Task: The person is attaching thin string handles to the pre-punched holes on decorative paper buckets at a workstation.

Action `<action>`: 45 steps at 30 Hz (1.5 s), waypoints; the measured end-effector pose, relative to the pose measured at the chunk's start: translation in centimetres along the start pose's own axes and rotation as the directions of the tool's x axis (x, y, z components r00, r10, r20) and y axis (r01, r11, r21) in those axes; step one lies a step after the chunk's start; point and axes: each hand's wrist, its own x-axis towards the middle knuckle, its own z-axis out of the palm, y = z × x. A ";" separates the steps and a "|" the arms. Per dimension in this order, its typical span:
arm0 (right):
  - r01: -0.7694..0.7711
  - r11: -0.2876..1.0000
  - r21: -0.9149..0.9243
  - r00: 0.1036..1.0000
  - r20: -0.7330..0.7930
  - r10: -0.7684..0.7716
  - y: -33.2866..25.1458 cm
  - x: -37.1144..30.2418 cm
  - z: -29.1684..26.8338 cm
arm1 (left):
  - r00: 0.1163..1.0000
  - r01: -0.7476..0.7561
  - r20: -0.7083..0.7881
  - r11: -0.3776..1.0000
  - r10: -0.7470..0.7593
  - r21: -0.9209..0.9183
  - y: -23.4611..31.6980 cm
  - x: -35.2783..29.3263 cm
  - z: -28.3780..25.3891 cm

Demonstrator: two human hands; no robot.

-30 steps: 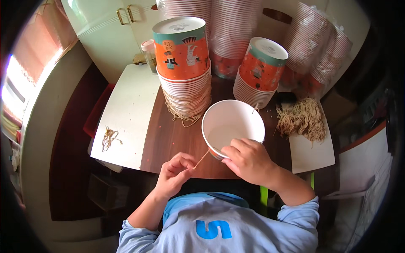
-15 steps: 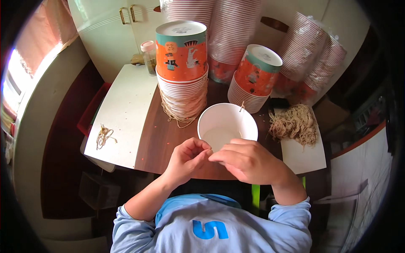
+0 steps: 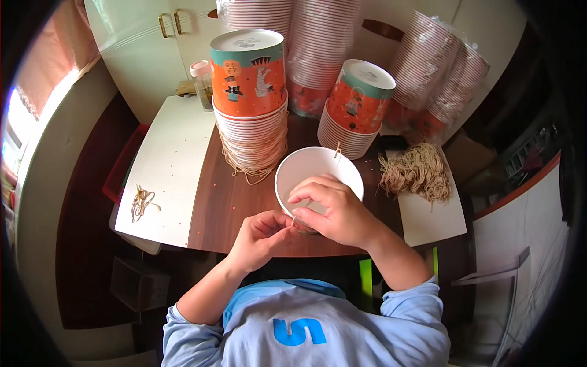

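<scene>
A round paper bucket [image 3: 287, 168], white inside, stands mouth up at the near middle of the table. A short loop of beige cord [image 3: 338, 150] pokes through its far rim. My left hand [image 3: 263, 240] is closed in a pinch at the near rim. A thin pale cord end [image 3: 295, 221] shows at those fingertips. My right hand [image 3: 336, 211] arches over the bucket's mouth, its thumb and fingers apart. The thumb tip is close to the cord end. My right hand hides part of the inside and near rim.
Upside-down orange buckets [image 3: 247, 82] form a tall stack with cords hanging round it; a shorter stack [image 3: 354, 104] stands right. Wrapped bucket stacks [image 3: 324, 43] rise behind. A bundle of beige cords [image 3: 419, 173] lies right, a small cord tangle [image 3: 143, 203] left, a clear jar [image 3: 202, 85] far left.
My right hand has moved left and up over the bucket's mouth, and its fingers have spread from the left fingertips. My left hand stays pinched near the rim. The whole view has shifted slightly.
</scene>
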 end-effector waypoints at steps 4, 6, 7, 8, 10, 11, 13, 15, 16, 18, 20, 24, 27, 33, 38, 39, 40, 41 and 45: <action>0.023 0.949 -0.316 0.976 -0.197 -0.089 -1.5 -2.5 0.2 | 0.998 0.009 -0.061 0.997 -0.013 -0.079 -0.2 -0.2 -0.5; 0.044 0.912 -0.408 0.975 -0.181 -0.128 -1.7 -3.5 0.9 | 0.998 0.002 -0.060 0.996 -0.007 -0.085 -0.2 -0.3 -0.5; 0.041 0.893 -0.448 0.977 -0.169 -0.130 -1.6 -3.8 1.5 | 0.998 0.016 -0.056 0.997 -0.020 -0.079 -0.1 -0.2 -0.5; 0.036 0.880 -0.474 0.976 -0.172 -0.133 -1.4 -3.8 2.0 | 0.998 0.029 -0.052 0.997 -0.033 -0.073 0.0 -0.1 -0.5; 0.047 0.866 -0.498 0.973 -0.171 -0.152 -0.9 -3.8 2.8 | 0.999 0.004 -0.051 0.997 -0.008 -0.081 -0.3 -0.1 -0.5; 0.064 0.851 -0.521 0.970 -0.166 -0.175 -0.6 -3.8 3.1 | 0.998 -0.025 -0.055 0.996 0.020 -0.089 -0.4 -0.1 -0.5; 0.091 0.845 -0.528 0.965 -0.163 -0.205 -0.5 -3.7 3.3 | 0.998 -0.030 -0.055 0.995 0.025 -0.096 -0.2 -0.2 -0.4; 0.098 0.817 -0.568 0.960 -0.162 -0.227 -0.7 -3.8 3.5 | 0.998 -0.038 -0.063 0.994 0.032 -0.102 -0.3 -0.4 -0.5; 0.103 0.818 -0.566 0.960 -0.160 -0.231 -0.9 -3.9 3.7 | 0.997 -0.032 -0.078 0.997 0.026 -0.070 -0.5 -0.6 -0.7; 0.050 0.790 -0.612 0.964 -0.176 -0.197 -1.5 -4.4 4.1 | 0.995 -0.027 -0.098 0.999 0.023 -0.038 -0.7 -1.2 -0.8; 0.009 0.779 -0.628 0.961 -0.210 -0.181 -2.2 -5.3 4.9 | 0.965 -0.050 -0.216 0.917 0.146 0.395 -0.6 -1.6 -0.1; -0.043 0.843 -0.536 0.952 -0.279 -0.129 -1.7 -6.5 6.7 | 0.740 -0.360 0.061 0.319 0.669 0.877 -1.0 -1.5 0.6; -0.140 0.864 -0.483 0.938 -0.344 -0.040 -1.7 -6.8 7.5 | 0.858 -0.248 -0.220 0.749 0.464 0.614 -1.8 -1.9 1.1; -0.188 0.860 -0.474 0.877 -0.476 -0.071 -0.1 -6.6 8.8 | 0.952 -0.097 -0.302 0.983 0.045 -0.157 -2.8 -1.4 1.3; -0.239 0.961 0.141 0.830 -0.483 0.277 -0.1 -6.4 9.5 | 0.951 -0.096 -0.305 0.981 0.041 -0.167 -2.9 -1.5 1.3; -0.239 0.961 0.142 0.831 -0.482 0.278 0.0 -6.5 9.5 | 0.951 -0.095 -0.307 0.981 0.039 -0.167 -3.2 -1.6 1.1; -0.267 0.903 0.338 0.825 -0.403 0.395 0.1 -6.5 9.5 | 0.946 -0.103 -0.319 0.985 0.056 -0.135 -3.5 -1.7 0.8; -0.295 0.804 0.516 0.816 -0.302 0.493 0.2 -6.6 9.6 | 0.941 -0.112 -0.331 0.988 0.073 -0.102 -3.7 -1.8 0.7; -0.315 0.634 0.706 0.792 -0.173 0.586 0.0 -6.3 9.7 | 0.924 -0.116 -0.373 0.992 0.087 -0.055 -4.0 -2.3 0.5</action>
